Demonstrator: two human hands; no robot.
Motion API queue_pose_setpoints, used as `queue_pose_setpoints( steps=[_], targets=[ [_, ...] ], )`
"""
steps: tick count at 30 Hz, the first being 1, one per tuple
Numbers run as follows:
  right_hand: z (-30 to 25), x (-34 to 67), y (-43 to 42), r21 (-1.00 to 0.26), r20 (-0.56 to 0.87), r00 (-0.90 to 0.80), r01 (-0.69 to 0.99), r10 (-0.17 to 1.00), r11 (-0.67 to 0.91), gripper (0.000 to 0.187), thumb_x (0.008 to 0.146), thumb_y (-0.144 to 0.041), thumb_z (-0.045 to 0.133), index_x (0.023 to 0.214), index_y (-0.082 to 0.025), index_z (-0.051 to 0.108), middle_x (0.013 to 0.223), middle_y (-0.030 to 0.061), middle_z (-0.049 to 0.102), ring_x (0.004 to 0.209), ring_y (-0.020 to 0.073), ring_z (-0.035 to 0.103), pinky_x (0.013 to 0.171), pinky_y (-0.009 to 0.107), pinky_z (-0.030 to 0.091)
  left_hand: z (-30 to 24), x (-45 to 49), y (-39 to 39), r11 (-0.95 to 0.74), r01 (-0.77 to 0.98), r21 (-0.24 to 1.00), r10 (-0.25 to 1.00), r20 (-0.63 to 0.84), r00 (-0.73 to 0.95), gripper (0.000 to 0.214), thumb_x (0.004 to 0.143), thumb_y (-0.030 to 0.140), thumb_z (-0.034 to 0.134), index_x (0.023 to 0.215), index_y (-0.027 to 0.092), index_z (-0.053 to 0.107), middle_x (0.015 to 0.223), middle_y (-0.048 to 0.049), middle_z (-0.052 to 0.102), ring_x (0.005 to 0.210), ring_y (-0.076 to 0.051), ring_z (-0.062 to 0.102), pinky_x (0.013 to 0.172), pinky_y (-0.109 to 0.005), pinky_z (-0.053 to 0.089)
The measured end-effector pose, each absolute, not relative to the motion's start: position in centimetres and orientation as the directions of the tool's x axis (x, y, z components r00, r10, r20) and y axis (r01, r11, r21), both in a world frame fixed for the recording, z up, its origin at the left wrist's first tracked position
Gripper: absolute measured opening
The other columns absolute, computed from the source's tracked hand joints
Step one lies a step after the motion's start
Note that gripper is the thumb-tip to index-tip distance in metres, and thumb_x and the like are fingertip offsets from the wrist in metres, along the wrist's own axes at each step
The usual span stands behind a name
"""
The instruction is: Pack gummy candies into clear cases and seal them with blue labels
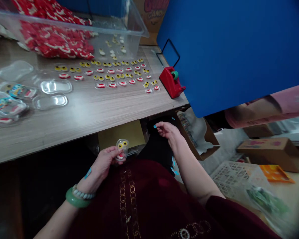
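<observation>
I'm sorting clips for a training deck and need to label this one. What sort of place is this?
Probably a small candy-packing workshop: candy eyes and lips lie in rows on a table, clear plastic clamshells sit beside them, and a carton behind is printed "CANDY".

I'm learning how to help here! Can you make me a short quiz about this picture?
1. True or false: the left hand is holding a clear plastic pack with yellow candy eyes inside.

2. Pick one: what colour is the tape dispenser on the table?
A. green
B. red
C. orange

3. Fill in the missing word: the right hand is pinching a small ____ scrap.

Key:
1. True
2. B
3. blue
</observation>
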State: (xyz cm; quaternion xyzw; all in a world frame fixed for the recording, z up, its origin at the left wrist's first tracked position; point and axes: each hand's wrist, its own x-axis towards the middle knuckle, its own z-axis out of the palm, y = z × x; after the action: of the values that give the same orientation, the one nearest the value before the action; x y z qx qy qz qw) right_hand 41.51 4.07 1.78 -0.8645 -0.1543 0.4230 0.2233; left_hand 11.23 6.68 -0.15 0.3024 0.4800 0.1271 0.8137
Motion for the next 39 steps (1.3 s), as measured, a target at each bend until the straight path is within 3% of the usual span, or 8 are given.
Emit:
queue_pose_setpoints(
  steps=[4, 7, 11, 17, 22, 27, 34, 39],
  targets=[
    [3.9, 37.5, 2.3, -0.649, -0.738, 0.305, -0.077, 0.602, -0.757, 0.011, 0.063, -0.021, 0.068, 0.062, -0.017, 0.057, 0.063, 0.0015, 0.064, 0.056, 0.0107, 0.057, 0.057, 0.023, 0.045, 0.0, 11.2, 6.6, 0.787, 0.078, 0.612, 0.504, -0.71, 0.492, 0.035, 0.061, 0.039, 0.085, 0.067, 0.012, 0.064, 0.065, -0.0069, 0.069, 0.06, -0.017, 0.067, 0.053, -0.023, 0.053],
    [5.1, 34.4, 1.2, -0.72, -0.682, 0.0, -0.176, 0.732, -0.671, 0.016, 0.059, -0.023, 0.074, 0.065, -0.016, 0.061, 0.061, 0.0007, 0.066, 0.058, 0.0118, 0.061, 0.058, 0.023, 0.044, 0.1, 11.3, 6.4, 0.785, 0.083, 0.614, 0.501, -0.708, 0.498, 0.032, 0.064, 0.038, 0.081, 0.069, 0.012, 0.064, 0.064, -0.0058, 0.068, 0.056, -0.017, 0.067, 0.047, -0.022, 0.051],
    [4.6, 30.9, 1.3, -0.726, -0.644, -0.177, -0.162, 0.744, -0.668, 0.017, 0.057, -0.019, 0.073, 0.066, -0.018, 0.059, 0.055, -0.0042, 0.061, 0.052, 0.0103, 0.058, 0.055, 0.022, 0.039, -0.1, 11.5, 5.9, 0.761, 0.101, 0.641, 0.536, -0.709, 0.459, 0.021, 0.062, 0.029, 0.076, 0.068, 0.012, 0.064, 0.06, -0.005, 0.066, 0.051, -0.017, 0.065, 0.041, -0.022, 0.048],
    [2.4, 29.0, 1.5, -0.721, -0.677, -0.145, -0.069, 0.722, -0.69, 0.014, 0.058, -0.013, 0.067, 0.063, -0.018, 0.055, 0.05, -0.0064, 0.054, 0.049, 0.0089, 0.052, 0.051, 0.022, 0.031, 0.0, 11.1, 5.4, 0.726, 0.125, 0.677, 0.596, -0.709, 0.378, 0.016, 0.058, 0.022, 0.072, 0.066, 0.015, 0.06, 0.059, -0.005, 0.067, 0.049, -0.018, 0.065, 0.042, -0.023, 0.05],
    [2.3, 29.0, 1.2, -0.718, -0.651, -0.212, -0.14, 0.729, -0.682, 0.028, 0.059, -0.01, 0.067, 0.085, -0.02, 0.065, 0.057, -0.0066, 0.06, 0.054, 0.0101, 0.052, 0.058, 0.025, 0.036, -0.4, 10.9, 5.4, 0.728, 0.159, 0.667, 0.592, -0.729, 0.344, 0.012, 0.06, 0.022, 0.069, 0.064, 0.014, 0.06, 0.055, -0.0051, 0.064, 0.05, -0.019, 0.066, 0.039, -0.022, 0.046],
    [2.2, 28.2, 1.2, -0.749, -0.626, -0.193, -0.12, 0.756, -0.651, 0.009, 0.065, -0.02, 0.071, 0.073, -0.018, 0.068, 0.067, -0.0029, 0.063, 0.062, 0.01, 0.05, 0.064, 0.026, 0.035, -0.2, 11.1, 5.3, 0.696, 0.14, 0.704, 0.631, -0.693, 0.349, 0.014, 0.057, 0.022, 0.067, 0.067, 0.014, 0.063, 0.054, -0.003, 0.064, 0.047, -0.017, 0.064, 0.037, -0.02, 0.044],
    [1.3, 26.0, 0.9, -0.75, -0.649, 0.051, -0.208, 0.759, -0.628, 0.011, 0.062, -0.025, 0.073, 0.062, -0.017, 0.065, 0.057, -0.0031, 0.058, 0.057, 0.0101, 0.046, 0.06, 0.026, 0.036, -0.5, 11.1, 5.1, 0.723, 0.21, 0.658, 0.603, -0.75, 0.272, 0.01, 0.059, 0.017, 0.069, 0.059, 0.013, 0.06, 0.053, -0.0056, 0.064, 0.045, -0.017, 0.063, 0.037, -0.021, 0.046],
    [0.8, 26.4, 1.2, -0.698, -0.699, 0.054, -0.27, 0.714, -0.663, 0.011, 0.059, -0.024, 0.074, 0.063, -0.017, 0.068, 0.055, -0.0026, 0.059, 0.053, 0.0089, 0.045, 0.054, 0.024, 0.034, -0.5, 10.3, 5.5, 0.731, 0.179, 0.659, 0.548, -0.723, 0.42, 0.016, 0.065, 0.023, 0.077, 0.07, 0.011, 0.068, 0.064, -0.0081, 0.07, 0.051, -0.017, 0.066, 0.042, -0.022, 0.05]
  ],
)
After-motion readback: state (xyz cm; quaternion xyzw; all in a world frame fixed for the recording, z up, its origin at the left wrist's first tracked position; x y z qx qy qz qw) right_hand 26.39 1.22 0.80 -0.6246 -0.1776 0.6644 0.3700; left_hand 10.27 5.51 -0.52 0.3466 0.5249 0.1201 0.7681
